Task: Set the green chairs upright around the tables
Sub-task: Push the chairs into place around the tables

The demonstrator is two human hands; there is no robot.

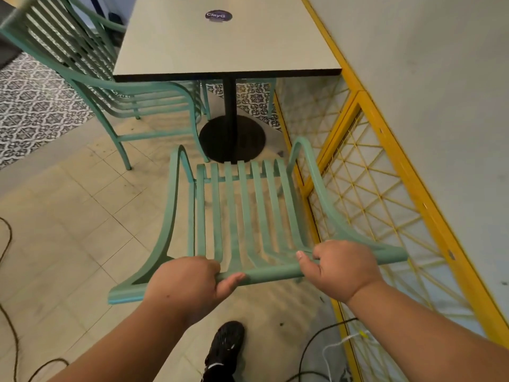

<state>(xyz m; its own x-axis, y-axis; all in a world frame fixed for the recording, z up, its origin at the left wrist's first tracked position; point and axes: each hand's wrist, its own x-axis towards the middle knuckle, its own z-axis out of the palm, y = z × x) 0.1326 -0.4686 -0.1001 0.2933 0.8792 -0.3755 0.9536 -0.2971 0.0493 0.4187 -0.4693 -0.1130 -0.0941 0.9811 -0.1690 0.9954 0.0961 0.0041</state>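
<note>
Biggest thing here is the pale tiled floor (82, 216), with a patterned patch further back on the left. Then the long pale desk (225, 45) on its black round pedestal base (232, 139), running right alongside a yellow lattice railing (385, 172). One green chair (91, 81) stands upright at the desk's left side. The other green chair (242, 210) is at the near end of the desk, just beside the railing, slats running away toward the pedestal; can't see its legs, so can't tell if it's flat on the floor. The person holds it by the top rail: left hand (184, 282) and right hand (341, 268) both have their fingers (209, 264) curled round the rail, thumbs clamped on it. Below there's a black shoe (225, 346), some cables (311, 343) and a small round sticker (218, 16) on the desk.
</note>
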